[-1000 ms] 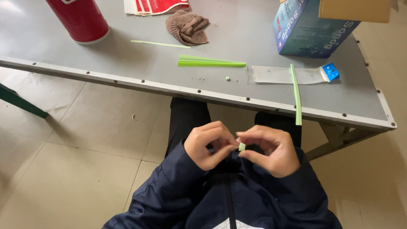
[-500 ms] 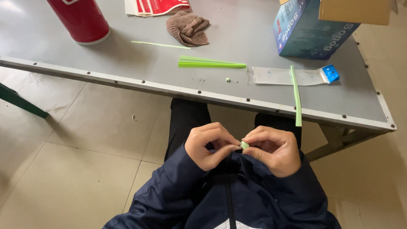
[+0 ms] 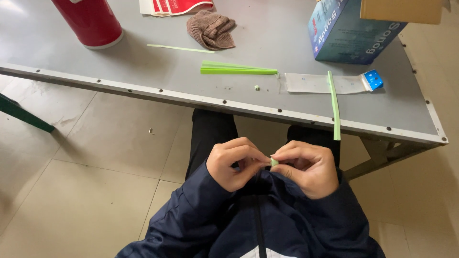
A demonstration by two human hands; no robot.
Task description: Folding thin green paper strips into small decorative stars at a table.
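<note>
A small folded piece of pale green paper strip [image 3: 274,162] is pinched between the fingertips of both hands, close in front of the chest and well below the table edge. The left hand [image 3: 235,163] is curled, its thumb and forefinger closed on the left side of the piece; the right hand [image 3: 308,168] is curled likewise, its thumb and forefinger closed on the right side, so that the fingertips of the two hands meet around it. Only a small part of the piece is seen between the fingers (its exact shape cannot be told). Dark navy jacket sleeves [image 3: 201,215] cover both wrists.

On the grey metal table [image 3: 143,71] further things are laid out, all well apart from the hands. A bundle of green paper strips [image 3: 237,69] lies near the middle, and a tiny green folded bit [image 3: 256,88] rests just in front of it. A single long green strip [image 3: 334,105] hangs over the near edge of the table, crossing a clear plastic sleeve with a blue end [image 3: 330,83]. A thin pale green strip [image 3: 179,48] lies beside a crumpled brown knitted cloth [image 3: 210,29]. A red cylindrical flask [image 3: 89,20] stands at the far left, and a blue cardboard box [image 3: 351,33] at the far right.
</note>
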